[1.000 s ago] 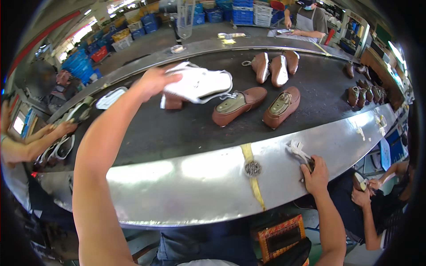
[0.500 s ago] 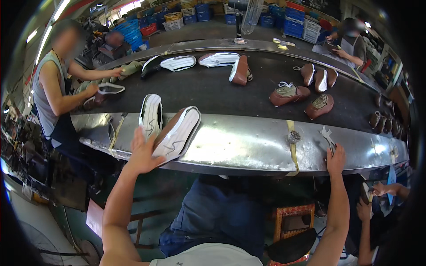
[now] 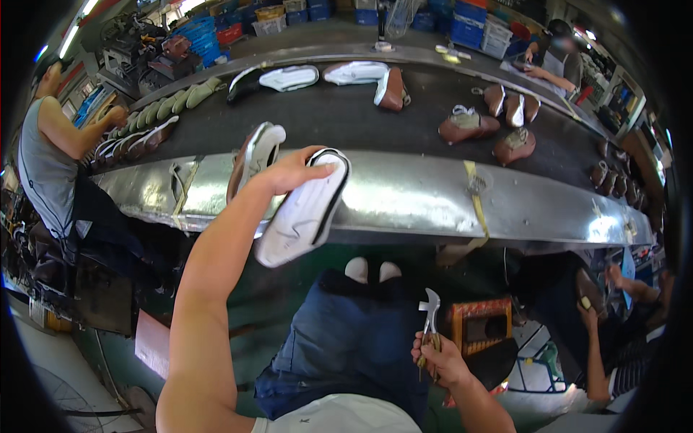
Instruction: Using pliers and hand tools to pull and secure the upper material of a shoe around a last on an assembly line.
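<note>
**Pale-soled shoe (image 3: pixel 296 220) in the left hand (image 3: pixel 294 173), pliers (image 3: pixel 431 317) in the right hand (image 3: pixel 442 362)**

The left fingers are closed on the far end of the shoe, the thumb pressed on its white sole; below them it slants toward the wearer, past the near edge of the metal-rimmed surface (image 3: pixel 404 195). Just left of these fingers is a second shoe (image 3: pixel 253 162), brown and white. The right fingers are wrapped around the pliers' handles, the tool's head above them, nearer the wearer than the surface. Beyond the left fingers lie white-soled shoes (image 3: pixel 289 78); farther right of them, two laced brown shoes (image 3: pixel 469 128).
</note>
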`<control>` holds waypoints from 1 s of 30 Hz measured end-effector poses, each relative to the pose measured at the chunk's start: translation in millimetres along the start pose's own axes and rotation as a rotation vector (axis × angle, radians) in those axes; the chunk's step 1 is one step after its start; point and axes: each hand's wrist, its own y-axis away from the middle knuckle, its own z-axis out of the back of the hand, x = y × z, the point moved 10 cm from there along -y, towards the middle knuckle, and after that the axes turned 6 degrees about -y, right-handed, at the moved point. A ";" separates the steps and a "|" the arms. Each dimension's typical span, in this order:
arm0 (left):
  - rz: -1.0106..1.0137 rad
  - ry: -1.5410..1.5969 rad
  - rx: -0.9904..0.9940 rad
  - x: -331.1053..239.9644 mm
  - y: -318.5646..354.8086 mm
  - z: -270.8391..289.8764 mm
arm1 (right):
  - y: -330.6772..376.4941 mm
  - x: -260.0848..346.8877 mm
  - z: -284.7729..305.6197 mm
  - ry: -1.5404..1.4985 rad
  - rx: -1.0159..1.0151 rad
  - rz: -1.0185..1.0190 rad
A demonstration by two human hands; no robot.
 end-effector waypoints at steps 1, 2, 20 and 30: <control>-0.050 0.139 0.008 -10.8 26.6 -20.5 | 8.2 -4.5 -7.8 0.107 0.032 0.037; -0.095 0.283 0.015 -22.5 56.7 -45.1 | 16.3 -9.2 -15.5 0.214 0.062 0.071; -0.076 0.522 0.157 58.6 261.4 -267.0 | 39.8 -64.7 -77.8 0.744 0.221 0.014; -0.244 0.294 -0.052 59.8 249.3 -242.4 | 1.9 -44.6 -77.5 1.038 0.223 -0.053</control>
